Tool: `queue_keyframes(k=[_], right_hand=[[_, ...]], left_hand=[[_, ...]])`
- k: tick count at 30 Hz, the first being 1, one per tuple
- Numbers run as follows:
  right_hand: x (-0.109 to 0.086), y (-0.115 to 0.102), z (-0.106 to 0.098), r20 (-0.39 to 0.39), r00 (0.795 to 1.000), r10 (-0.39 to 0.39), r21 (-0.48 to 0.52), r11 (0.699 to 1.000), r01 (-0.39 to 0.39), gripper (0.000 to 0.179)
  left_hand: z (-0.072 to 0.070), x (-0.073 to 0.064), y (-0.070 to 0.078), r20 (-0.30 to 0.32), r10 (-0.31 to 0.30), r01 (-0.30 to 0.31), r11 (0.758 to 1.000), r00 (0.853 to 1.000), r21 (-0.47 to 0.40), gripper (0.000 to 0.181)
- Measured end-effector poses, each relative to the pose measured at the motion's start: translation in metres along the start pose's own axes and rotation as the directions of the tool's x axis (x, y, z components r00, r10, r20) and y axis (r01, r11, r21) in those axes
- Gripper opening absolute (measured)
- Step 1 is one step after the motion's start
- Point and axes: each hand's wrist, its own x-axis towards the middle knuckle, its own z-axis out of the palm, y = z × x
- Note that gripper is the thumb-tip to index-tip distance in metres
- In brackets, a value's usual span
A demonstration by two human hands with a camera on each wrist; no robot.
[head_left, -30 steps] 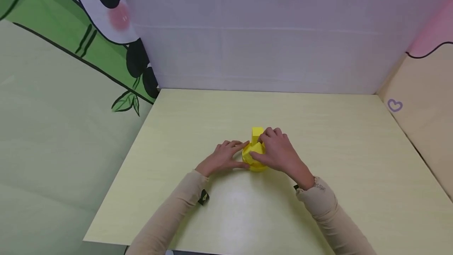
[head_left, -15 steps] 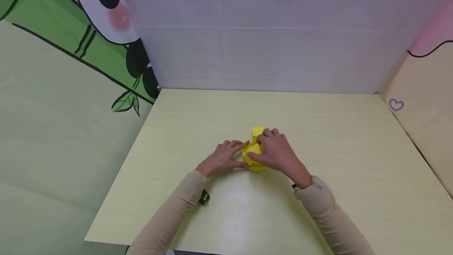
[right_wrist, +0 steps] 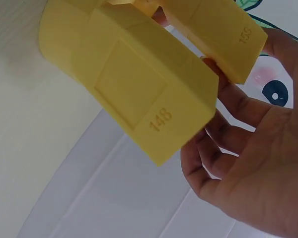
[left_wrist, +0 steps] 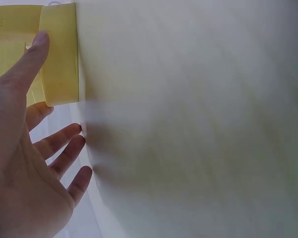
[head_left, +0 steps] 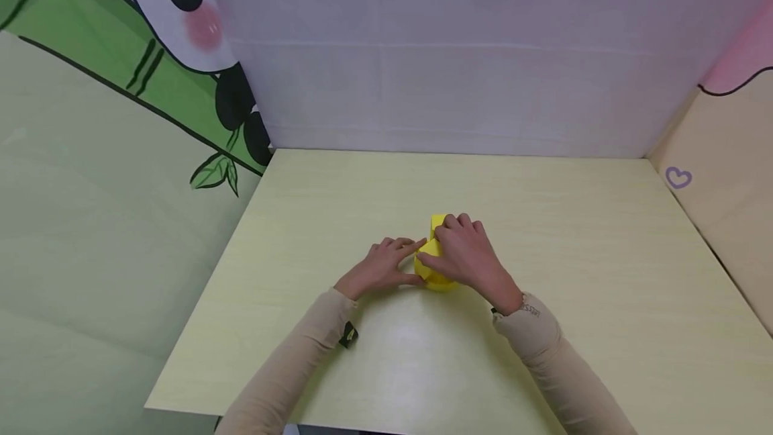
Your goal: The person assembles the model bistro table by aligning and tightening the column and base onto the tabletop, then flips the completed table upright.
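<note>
One tabletop [head_left: 543,220], apparently two blocks [right_wrist: 151,96]

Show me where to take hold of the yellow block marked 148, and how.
Pinch the block marked 148 near its upper end, coming from above: it stands upright from the round yellow base. Likely best across the numbered face and its opposite, since the right hand grips the neighbouring yellow block beside it.

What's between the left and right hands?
Head view: a round yellow base with two yellow blocks rising from it sits between the left hand and the right hand; not a bare stretch.
</note>
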Motion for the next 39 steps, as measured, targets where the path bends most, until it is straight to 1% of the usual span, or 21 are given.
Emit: queue_keyframes(k=[2, 6, 9, 12, 14, 16, 18, 20, 22, 25, 29, 34, 36, 39], right_hand=[[0.003, -0.001, 0.003, -0.006, 1.000, 0.016, -0.022, 1.000, -0.016, 0.048], [0.004, 0.000, 0.007, -0.008, 0.999, 0.037, -0.027, 0.999, -0.037, 0.052], [-0.002, 0.004, 0.005, -0.015, 1.000, 0.005, 0.011, 1.000, -0.005, 0.053], [-0.010, 0.009, 0.002, -0.028, 0.998, -0.060, 0.034, 0.998, 0.061, 0.049], [-0.014, 0.013, 0.003, -0.044, 0.994, -0.097, 0.010, 0.995, 0.097, 0.048], [-0.016, 0.015, 0.005, -0.074, 0.991, -0.108, -0.028, 0.994, 0.106, 0.044], [-0.017, 0.016, 0.008, -0.102, 0.990, -0.098, -0.068, 0.994, 0.091, 0.045], [-0.017, 0.016, 0.010, -0.124, 0.989, -0.084, -0.104, 0.992, 0.071, 0.051], [-0.018, 0.017, 0.010, -0.138, 0.987, -0.079, -0.119, 0.991, 0.062, 0.056], [-0.019, 0.018, 0.010, -0.156, 0.984, -0.084, -0.117, 0.991, 0.066, 0.053], [-0.020, 0.018, 0.012, -0.172, 0.980, -0.098, -0.102, 0.991, 0.081, 0.047], [-0.023, 0.016, 0.015, -0.161, 0.980, -0.117, -0.099, 0.990, 0.101, 0.053], [-0.025, 0.017, 0.014, -0.152, 0.979, -0.132, -0.072, 0.990, 0.123, 0.052], [-0.028, 0.022, 0.010, -0.140, 0.975, -0.170, -0.004, 0.985, 0.171, 0.046]], left_hand=[[0.000, 0.000, 0.000, -0.012, -0.001, 0.001, 1.000, 1.000, -0.002, 0.082], [0.001, 0.001, 0.001, -0.016, -0.014, 0.014, 1.000, 1.000, -0.007, 0.077], [0.001, 0.002, 0.001, -0.014, -0.008, 0.008, 1.000, 1.000, -0.006, 0.078], [0.000, 0.003, 0.002, -0.015, 0.003, -0.003, 1.000, 1.000, -0.002, 0.082], [-0.001, 0.004, 0.002, -0.014, 0.005, -0.005, 1.000, 1.000, 0.000, 0.085], [-0.002, 0.004, 0.002, -0.014, 0.006, -0.006, 1.000, 1.000, 0.000, 0.087], [-0.002, 0.005, 0.002, -0.014, 0.005, -0.005, 1.000, 1.000, 0.001, 0.087], [-0.001, 0.005, 0.001, -0.010, -0.001, 0.002, 1.000, 1.000, 0.007, 0.088], [-0.001, 0.006, 0.002, -0.005, -0.010, 0.010, 1.000, 1.000, 0.009, 0.087], [0.000, 0.006, 0.002, 0.001, -0.016, 0.016, 1.000, 1.000, 0.000, 0.088], [-0.001, 0.005, 0.003, -0.004, -0.009, 0.009, 1.000, 1.000, -0.011, 0.087], [-0.001, 0.004, 0.002, -0.014, 0.000, 0.000, 1.000, 1.000, 0.006, 0.086], [0.000, 0.004, 0.001, -0.017, 0.006, -0.006, 1.000, 1.000, 0.008, 0.085], [0.000, 0.004, 0.001, -0.013, 0.006, -0.006, 1.000, 1.000, 0.002, 0.086]])
